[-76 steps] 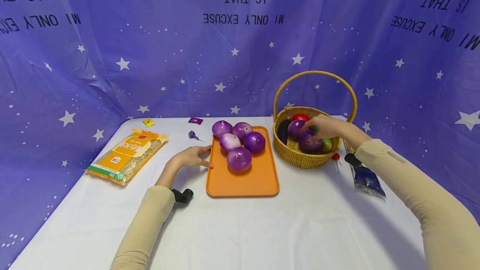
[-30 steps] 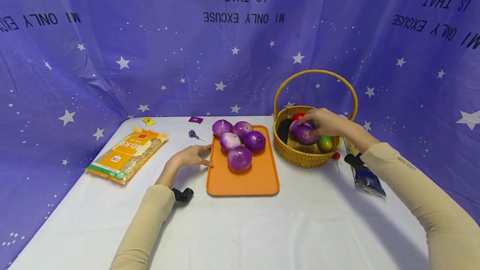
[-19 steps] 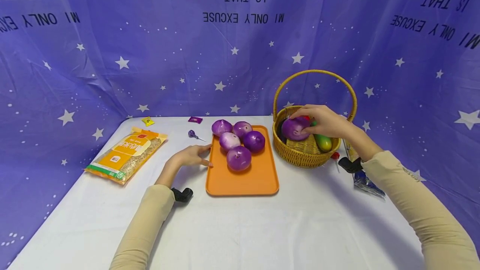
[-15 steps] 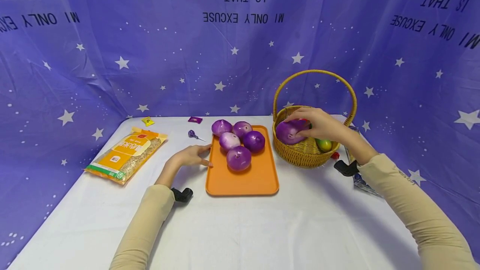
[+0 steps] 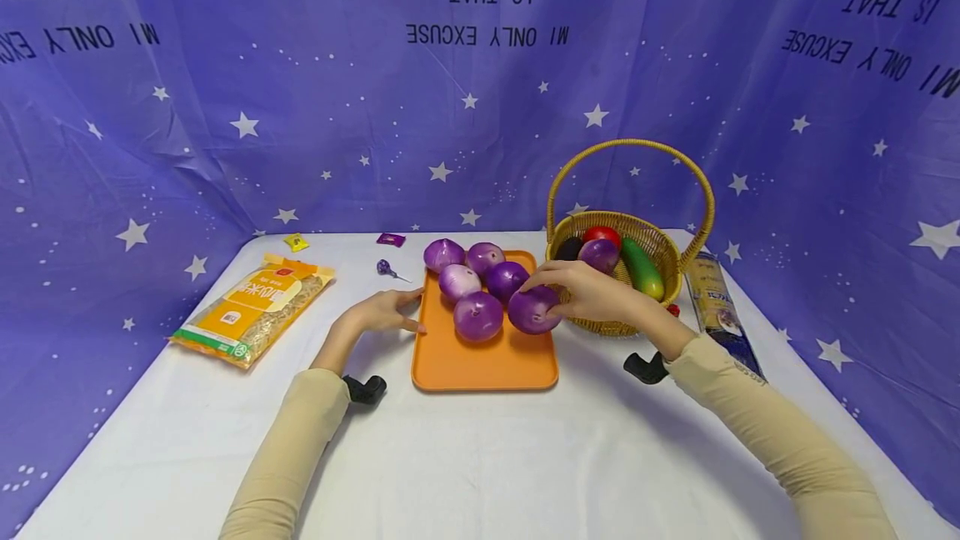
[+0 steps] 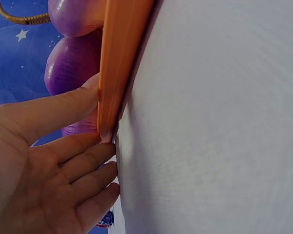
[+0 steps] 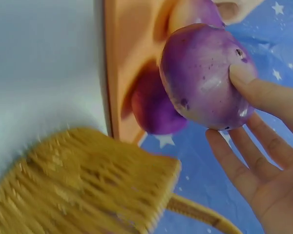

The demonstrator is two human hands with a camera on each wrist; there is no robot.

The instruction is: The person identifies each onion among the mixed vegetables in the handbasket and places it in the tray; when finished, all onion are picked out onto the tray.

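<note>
In the head view my right hand (image 5: 596, 292) holds a purple onion (image 5: 533, 310) over the right side of the orange tray (image 5: 487, 371). The right wrist view shows the thumb on one side of this onion (image 7: 205, 75) and fingertips on the other. Several more purple onions (image 5: 477, 317) are grouped on the tray's far half. At the tray's left edge, my left hand (image 5: 378, 312) pinches the rim. In the left wrist view the thumb of that hand (image 6: 53, 161) reaches over the rim (image 6: 118, 58), with the other fingers along the outside.
Right of the tray, a wicker basket (image 5: 600, 326) with a tall handle holds an onion (image 5: 598, 256), a tomato (image 5: 602, 234), a cucumber (image 5: 641, 269) and a dark vegetable (image 5: 569, 249). Packets (image 5: 255, 309) (image 5: 712, 294) lie at both sides. Candies (image 5: 297, 242) and a lollipop (image 5: 385, 267) lie at back left.
My right hand has lifted the onion out of the basket and carried it left over the tray. The left hand has stayed at the tray's edge.
</note>
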